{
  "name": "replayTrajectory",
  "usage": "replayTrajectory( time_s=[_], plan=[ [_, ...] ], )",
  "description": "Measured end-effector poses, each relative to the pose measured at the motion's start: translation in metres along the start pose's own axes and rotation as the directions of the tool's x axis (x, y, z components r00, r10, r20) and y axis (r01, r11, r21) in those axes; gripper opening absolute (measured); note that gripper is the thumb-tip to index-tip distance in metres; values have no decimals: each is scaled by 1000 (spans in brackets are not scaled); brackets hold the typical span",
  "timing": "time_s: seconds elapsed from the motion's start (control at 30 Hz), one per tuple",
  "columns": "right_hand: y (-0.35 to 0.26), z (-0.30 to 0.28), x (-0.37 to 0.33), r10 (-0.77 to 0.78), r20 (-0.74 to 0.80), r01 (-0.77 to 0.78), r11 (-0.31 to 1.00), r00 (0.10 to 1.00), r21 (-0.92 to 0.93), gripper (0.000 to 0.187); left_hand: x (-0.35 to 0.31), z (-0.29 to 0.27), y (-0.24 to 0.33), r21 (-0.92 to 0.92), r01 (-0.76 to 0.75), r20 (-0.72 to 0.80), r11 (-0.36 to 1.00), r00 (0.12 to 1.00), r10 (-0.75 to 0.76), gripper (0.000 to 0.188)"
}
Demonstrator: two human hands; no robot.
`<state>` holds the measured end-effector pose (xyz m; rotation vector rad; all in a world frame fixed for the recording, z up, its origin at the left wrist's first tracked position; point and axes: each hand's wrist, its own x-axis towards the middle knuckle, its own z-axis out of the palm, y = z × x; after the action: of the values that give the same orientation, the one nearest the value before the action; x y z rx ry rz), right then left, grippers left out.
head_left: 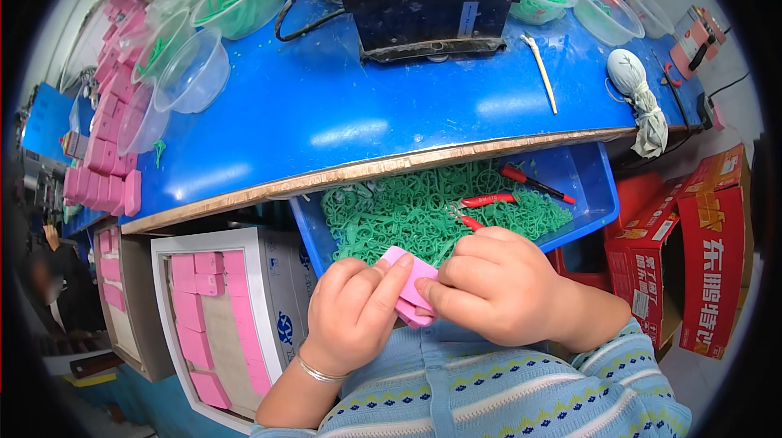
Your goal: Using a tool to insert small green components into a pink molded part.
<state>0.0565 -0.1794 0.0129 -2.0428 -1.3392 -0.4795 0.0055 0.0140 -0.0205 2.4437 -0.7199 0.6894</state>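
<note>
Close to my body, both hands grip a small pink block (419, 273) that looks made of stacked layers, slightly apart at the lower edge. My left hand (352, 308) wraps it from the left, fingers along its top. My right hand (501, 287) pinches its right side, thumb pressed on the face. Just beyond lies a blue tray (597, 185) filled with small green ring-like pieces (383, 214). On these rest red-handled pliers (487, 200), partly covered by my right hand, and a red and black pen (538, 184).
A blue table (326, 104) bears a dark machine (432, 10), clear plastic bowls (195, 71), a brush (540, 75) and a wrapped white bundle (639, 100). Pink blocks are stacked at left (106, 132) and inside a white-edged box (155, 275). Red cartons (717, 250) stand at right.
</note>
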Motion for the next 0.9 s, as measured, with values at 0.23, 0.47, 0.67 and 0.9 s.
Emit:
replayTrajectory(
  time_s=[0.23,0.47,0.67,0.9],
  plan=[
    [6,2,-4,61,71,-69,991,996,119,29,1,-4,0,-9,8,68,1000,998,-8,49],
    [3,15,-3,132,55,-134,991,990,22,28,10,-3,6,-235,256,166,938,961,-220,39],
    [22,29,-8,152,68,-162,968,986,193,29,9,-2,8,-416,320,296,851,933,-206,28],
    [25,28,-6,359,314,-471,555,879,686,29,0,5,3,-635,490,431,598,867,-252,25]
  ],
)
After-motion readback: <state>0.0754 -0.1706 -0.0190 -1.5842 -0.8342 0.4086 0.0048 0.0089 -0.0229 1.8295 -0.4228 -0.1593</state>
